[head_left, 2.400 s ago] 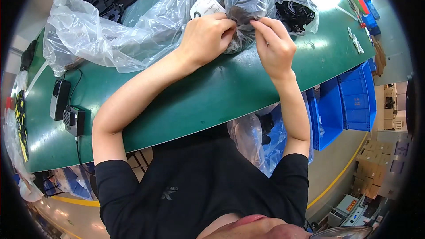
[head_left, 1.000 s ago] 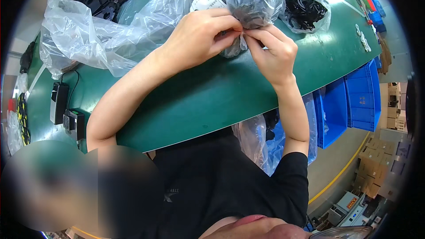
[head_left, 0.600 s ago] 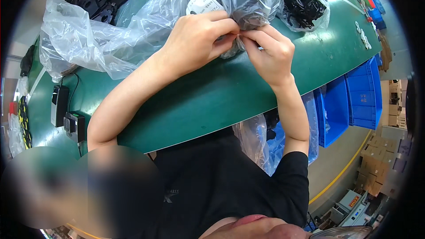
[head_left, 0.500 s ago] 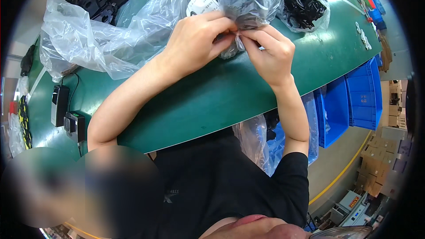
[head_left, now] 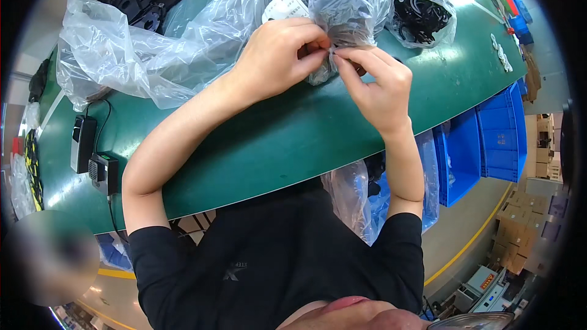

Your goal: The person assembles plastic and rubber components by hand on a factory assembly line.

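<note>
A filled clear plastic bag [head_left: 354,0] with a white paper label [head_left: 285,7] stands at the far middle of the green table, its neck bunched together. My left hand [head_left: 281,55] is closed in a pinch at that gathered neck, thumb against curled fingers. From the other side my right hand [head_left: 380,85] pinches at the same spot, thumb and forefinger together. The fingertips of both hands nearly meet there. Whether a thin tie runs between them is too small to make out.
A large open plastic bag [head_left: 165,55] holds flat black parts [head_left: 143,0] at the left. Another bag [head_left: 422,18] of black parts stands right. Two black devices [head_left: 103,172] lie near the left edge. White cords [head_left: 501,53] lie far right. Blue bins [head_left: 458,159] stand beyond the right edge.
My right hand has shifted slightly right and toward me, its fingers still at the bag's neck. The left hand has moved slightly right. At the lower left, my sleeve has come into view.
</note>
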A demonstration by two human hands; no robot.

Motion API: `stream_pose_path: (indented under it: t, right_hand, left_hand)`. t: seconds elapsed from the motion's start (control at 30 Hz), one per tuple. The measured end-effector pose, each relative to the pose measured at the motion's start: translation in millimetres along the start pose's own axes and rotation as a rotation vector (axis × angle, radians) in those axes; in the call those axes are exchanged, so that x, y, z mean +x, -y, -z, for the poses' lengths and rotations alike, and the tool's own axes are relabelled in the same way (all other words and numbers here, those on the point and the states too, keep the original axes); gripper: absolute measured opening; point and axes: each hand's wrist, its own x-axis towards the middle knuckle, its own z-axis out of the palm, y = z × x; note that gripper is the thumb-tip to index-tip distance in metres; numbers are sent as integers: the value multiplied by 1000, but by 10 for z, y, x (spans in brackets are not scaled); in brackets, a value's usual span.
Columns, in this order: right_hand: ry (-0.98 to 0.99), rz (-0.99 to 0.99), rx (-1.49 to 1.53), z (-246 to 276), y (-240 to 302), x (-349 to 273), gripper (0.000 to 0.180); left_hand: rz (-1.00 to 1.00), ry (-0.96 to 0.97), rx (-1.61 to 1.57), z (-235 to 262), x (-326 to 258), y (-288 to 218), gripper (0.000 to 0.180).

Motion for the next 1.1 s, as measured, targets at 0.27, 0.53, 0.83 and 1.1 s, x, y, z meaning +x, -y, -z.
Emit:
stream_pose_path:
  t: [0.27, 0.53, 0.83, 1.1]
  right_hand:
    - [40, 143, -262, -48, 11, -13, 10]
    - [58, 149, -290, -103, -60, -7, 12]
    - [66, 145, -120, -96, -172, 10, 14]
    - [87, 200, -83, -75, -220, 9, 15]
  left_hand:
    - [-88, 16, 93, 35, 5, 19, 11]
    - [-118, 27, 101, 50, 25, 23, 10]
    - [-220, 200, 89, 224, 177, 35, 11]
    - [-148, 324, 34, 216, 240, 73, 13]
